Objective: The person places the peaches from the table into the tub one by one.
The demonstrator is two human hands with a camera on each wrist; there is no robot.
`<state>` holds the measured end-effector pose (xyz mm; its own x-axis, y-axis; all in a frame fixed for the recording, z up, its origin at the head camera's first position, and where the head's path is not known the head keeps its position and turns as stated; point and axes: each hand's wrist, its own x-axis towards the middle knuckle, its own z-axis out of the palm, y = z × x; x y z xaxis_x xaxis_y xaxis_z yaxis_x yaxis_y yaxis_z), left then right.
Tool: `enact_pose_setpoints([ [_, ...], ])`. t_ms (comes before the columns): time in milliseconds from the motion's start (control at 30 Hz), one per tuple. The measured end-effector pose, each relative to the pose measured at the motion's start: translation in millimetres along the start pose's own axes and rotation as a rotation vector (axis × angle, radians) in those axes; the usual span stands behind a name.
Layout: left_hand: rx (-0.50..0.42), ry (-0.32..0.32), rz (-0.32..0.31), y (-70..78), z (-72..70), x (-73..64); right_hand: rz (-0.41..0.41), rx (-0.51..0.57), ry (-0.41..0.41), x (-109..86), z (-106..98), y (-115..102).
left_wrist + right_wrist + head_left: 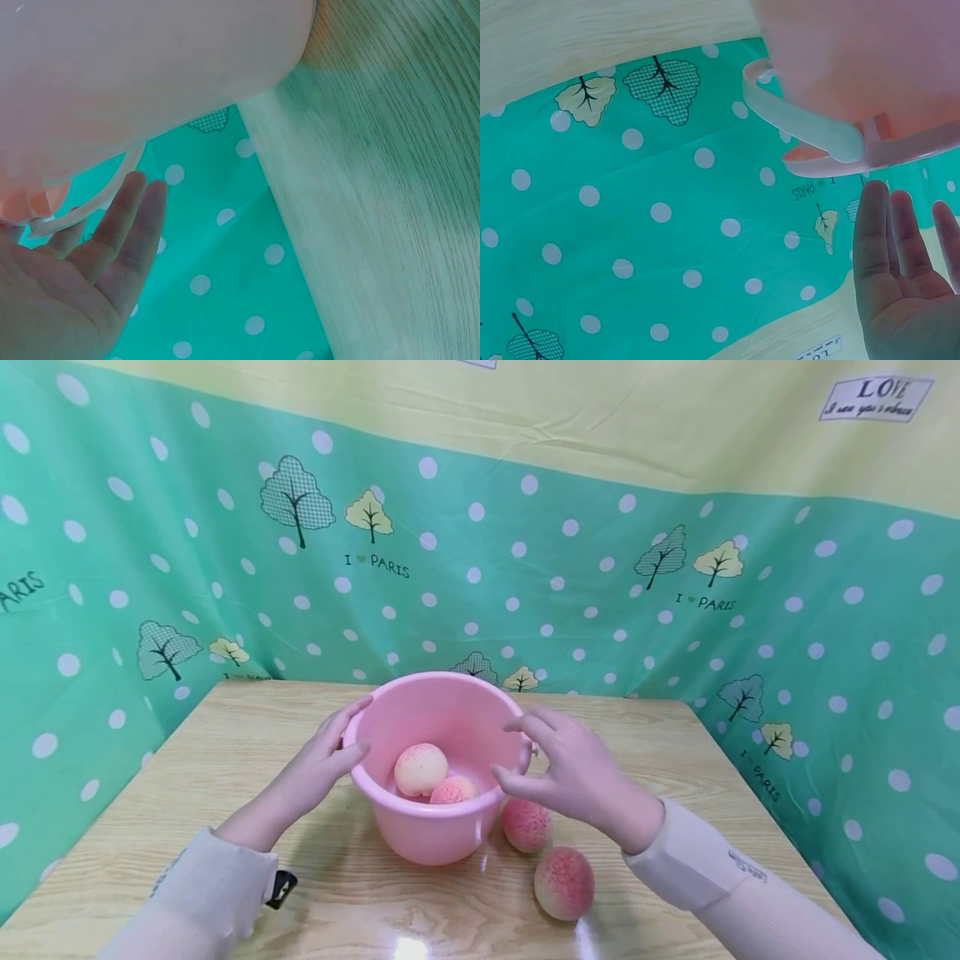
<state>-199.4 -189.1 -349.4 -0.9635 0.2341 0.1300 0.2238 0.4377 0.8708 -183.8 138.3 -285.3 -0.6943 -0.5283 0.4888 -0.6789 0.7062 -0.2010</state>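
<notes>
Between left fingers (345, 717) and right fingers (540, 729) stands the pink bucket (427, 833).

A wood-grain table (240, 739) bears a pink bucket (427, 837) near its centre and, at roughly the bucket's four o'clock, one nearer peach (527, 828) and one farther peach (564, 883).

fabric-walled booth (67, 568), printed curtain (480, 539), wood-grain tabletop (652, 777)

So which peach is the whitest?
The left peach inside the bucket: it looks mostly creamy white. The right peach in there, plus the back peach and front peach on the table, look pinker.
</notes>
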Motion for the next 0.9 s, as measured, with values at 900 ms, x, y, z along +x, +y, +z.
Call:
enact_pose_setpoints([
  [900, -0.007, 0.000, 0.006, 3.2, -0.4, -1.7, -0.014, -0.033, 0.011, -30.4, -2.4, 8.7],
])
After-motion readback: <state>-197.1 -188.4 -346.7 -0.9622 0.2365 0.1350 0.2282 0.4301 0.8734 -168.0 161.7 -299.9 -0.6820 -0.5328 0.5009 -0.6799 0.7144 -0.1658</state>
